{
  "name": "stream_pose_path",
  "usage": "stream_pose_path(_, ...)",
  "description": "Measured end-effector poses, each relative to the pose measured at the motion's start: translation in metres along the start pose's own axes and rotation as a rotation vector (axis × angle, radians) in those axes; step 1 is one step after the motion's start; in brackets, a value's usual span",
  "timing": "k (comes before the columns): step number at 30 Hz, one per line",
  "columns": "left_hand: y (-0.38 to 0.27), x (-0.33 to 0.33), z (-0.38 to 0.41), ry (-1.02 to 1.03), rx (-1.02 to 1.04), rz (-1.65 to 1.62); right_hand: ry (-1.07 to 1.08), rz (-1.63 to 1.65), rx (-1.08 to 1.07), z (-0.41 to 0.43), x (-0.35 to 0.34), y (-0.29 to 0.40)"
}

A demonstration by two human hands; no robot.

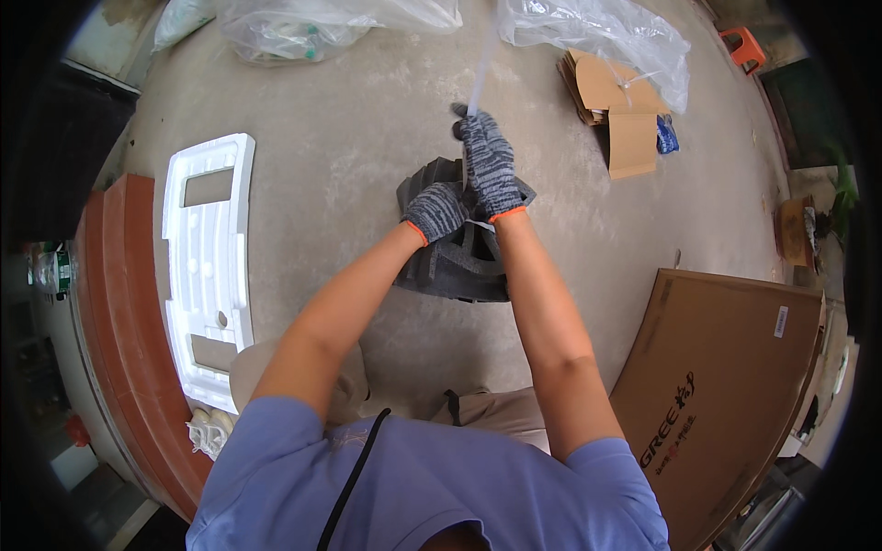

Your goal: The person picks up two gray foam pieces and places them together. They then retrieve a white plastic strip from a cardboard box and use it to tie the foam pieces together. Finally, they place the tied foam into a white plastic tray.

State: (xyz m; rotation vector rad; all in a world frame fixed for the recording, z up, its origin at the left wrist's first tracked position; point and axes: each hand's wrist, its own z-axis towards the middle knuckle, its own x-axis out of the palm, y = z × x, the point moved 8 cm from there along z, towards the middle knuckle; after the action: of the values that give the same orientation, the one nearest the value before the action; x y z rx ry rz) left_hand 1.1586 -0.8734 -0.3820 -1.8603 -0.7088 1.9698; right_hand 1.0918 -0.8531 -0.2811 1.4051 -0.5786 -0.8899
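A bundle of dark grey moulded foam pieces [451, 268] sits on the concrete floor before me, with a pale strap around it. Both hands wear grey knit gloves with orange cuffs. My left hand [435, 210] lies on the upper left of the bundle; its fingertips are hidden, so its hold cannot be made out. Just right of it and higher, my right hand [489, 162] is closed on a translucent plastic strap [480, 79]. The strap's blurred length runs up from the fingers towards the top of the view.
A white polystyrene packing panel [207, 268] lies left, beside reddish-brown steps [134, 289]. A large GREE carton [723, 372] stands right. Flattened cardboard [630, 138] and clear plastic sheeting [620, 41] lie ahead right; filled plastic bags [289, 38] lie ahead left. An orange stool [744, 49] stands far right.
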Motion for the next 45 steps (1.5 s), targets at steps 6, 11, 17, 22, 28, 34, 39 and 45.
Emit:
stream_pose_path(6, 0.048, 0.0, 0.002, -0.177, -0.209, -0.396, -0.422, -0.076, 0.2, -0.058, -0.036, -0.077)
stream_pose_path(11, 0.054, -0.01, -0.005, -0.289, -0.284, -0.485, -0.128, -0.222, 0.128, -0.076, -0.002, -0.066)
stream_pose_path(17, 0.059, 0.002, -0.027, -0.479, -0.936, -1.321, 0.168, -0.51, 0.089, -0.071, 0.016, -0.076)
stream_pose_path(22, 0.133, 0.022, -0.037, -0.648, -0.643, -1.474, 0.31, -0.543, 0.17, -0.072, 0.042, -0.067)
stream_pose_path(28, 0.109, 0.024, -0.081, -0.872, -0.905, -1.171, 0.392, -0.697, 0.383, -0.065, 0.048, -0.073)
stream_pose_path(34, 0.023, -0.039, -0.076, -0.221, -0.596, 0.153, 0.359, -0.728, 0.259, -0.06, 0.06, -0.089)
stream_pose_path(39, -0.023, -0.084, -0.076, -0.513, 0.003, 0.21, 0.465, -0.797, 0.069, -0.06, 0.063, -0.1)
stream_pose_path(45, 0.005, -0.065, -0.031, 0.08, -0.093, 0.415, 0.536, -0.467, 0.103, -0.068, 0.055, -0.091)
